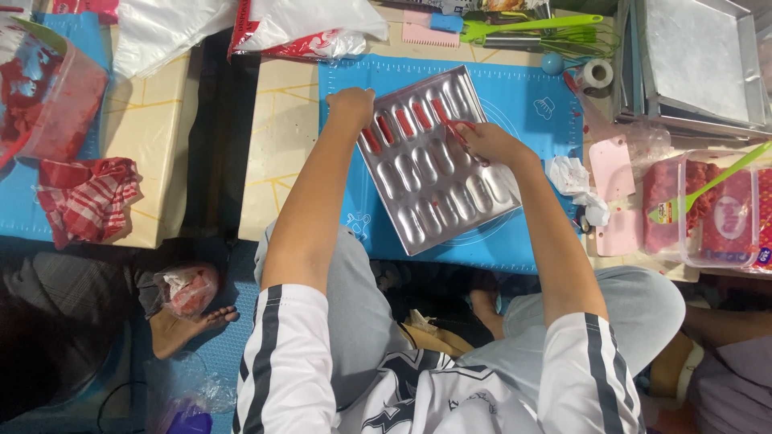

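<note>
Metal mould tray (438,189) lies tilted on the blue mat (531,120) on the counter (281,120), its top row filled with red paste. Left hand (351,106) closes its grip on the tray's upper corner; right hand (486,143) pinches red paste (460,128) over a cavity.

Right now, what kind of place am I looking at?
Probably a home baking or food-prep spot on a low table: a metal mould tray on a blue silicone mat, a green whisk, and tubs of red mixture.
</note>
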